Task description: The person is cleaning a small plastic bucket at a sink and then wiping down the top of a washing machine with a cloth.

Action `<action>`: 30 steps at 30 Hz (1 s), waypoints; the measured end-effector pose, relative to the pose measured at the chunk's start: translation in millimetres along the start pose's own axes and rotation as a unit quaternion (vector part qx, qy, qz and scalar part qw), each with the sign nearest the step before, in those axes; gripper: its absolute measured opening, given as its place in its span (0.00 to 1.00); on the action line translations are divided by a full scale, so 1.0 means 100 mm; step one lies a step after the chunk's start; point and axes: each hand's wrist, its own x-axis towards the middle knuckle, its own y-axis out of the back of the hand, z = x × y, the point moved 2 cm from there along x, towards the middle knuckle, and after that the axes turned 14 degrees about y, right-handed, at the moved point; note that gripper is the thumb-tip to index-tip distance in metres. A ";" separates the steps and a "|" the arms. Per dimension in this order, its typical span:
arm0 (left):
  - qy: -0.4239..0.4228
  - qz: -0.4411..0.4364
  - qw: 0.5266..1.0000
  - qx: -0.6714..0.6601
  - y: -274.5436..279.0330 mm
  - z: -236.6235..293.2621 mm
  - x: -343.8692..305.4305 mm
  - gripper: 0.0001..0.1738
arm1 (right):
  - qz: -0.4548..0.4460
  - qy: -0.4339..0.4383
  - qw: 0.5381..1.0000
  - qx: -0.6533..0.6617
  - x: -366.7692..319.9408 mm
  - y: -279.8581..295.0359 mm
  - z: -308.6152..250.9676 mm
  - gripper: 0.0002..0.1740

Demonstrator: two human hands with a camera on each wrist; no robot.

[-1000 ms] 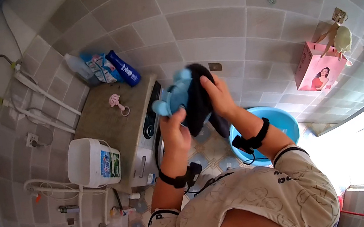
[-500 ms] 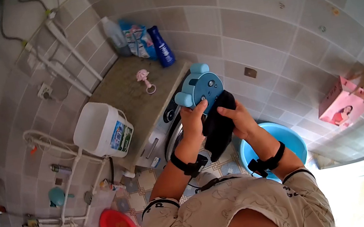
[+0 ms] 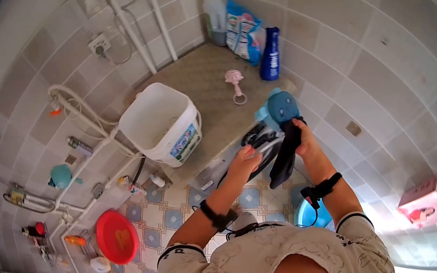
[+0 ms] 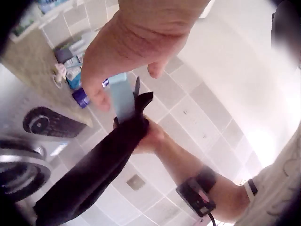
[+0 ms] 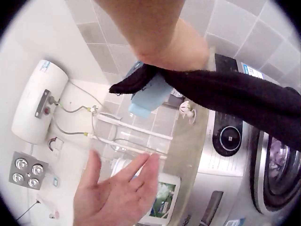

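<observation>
In the head view my right hand [image 3: 304, 138] grips a black cloth [image 3: 285, 155], which hangs down below it. A light-blue object with rounded knobs [image 3: 283, 108] sits against the cloth's upper end. My left hand [image 3: 246, 162] is apart from both. Seen in the right wrist view, the left hand [image 5: 117, 195] has its palm turned up, holding nothing. From the left wrist, the cloth [image 4: 94, 172] stretches down and left from the right hand [image 4: 150, 137], with the blue object [image 4: 123, 96] rising above. The right hand's fingers are partly hidden.
A washing machine [image 5: 221, 157] stands beneath a counter holding a white bucket [image 3: 162, 125], a pink rattle-like item [image 3: 234, 79], a blue bottle [image 3: 271, 55] and a detergent bag [image 3: 241, 31]. Red [image 3: 117, 237] and blue [image 3: 311, 214] basins are on the floor.
My left hand has let go of the blue object and moved left from it. The right hand still holds the cloth. The head view has turned toward the counter and the red basin.
</observation>
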 end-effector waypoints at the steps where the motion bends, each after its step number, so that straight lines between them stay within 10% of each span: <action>1: -0.044 0.018 0.998 0.027 0.20 0.04 -0.11 0.29 | 0.031 -0.001 0.999 -0.020 0.20 -0.04 0.03 0.21; 6: -0.330 0.274 0.903 -0.022 1.41 0.36 -0.66 0.17 | 0.086 0.051 0.993 -0.069 1.15 -0.21 0.12 0.18; 11: -0.272 0.501 0.821 0.044 2.52 0.78 -0.79 0.23 | 0.072 0.049 0.993 -0.075 1.72 -0.39 0.22 0.26; 20: -0.048 0.325 0.937 -0.121 2.76 1.25 -0.40 0.32 | 0.152 0.105 0.974 -0.127 1.40 -0.43 0.21 0.19; 30: -0.143 0.194 0.924 -0.298 2.53 1.29 -0.58 0.30 | -0.176 0.085 0.977 -0.083 0.43 -1.58 -0.05 0.23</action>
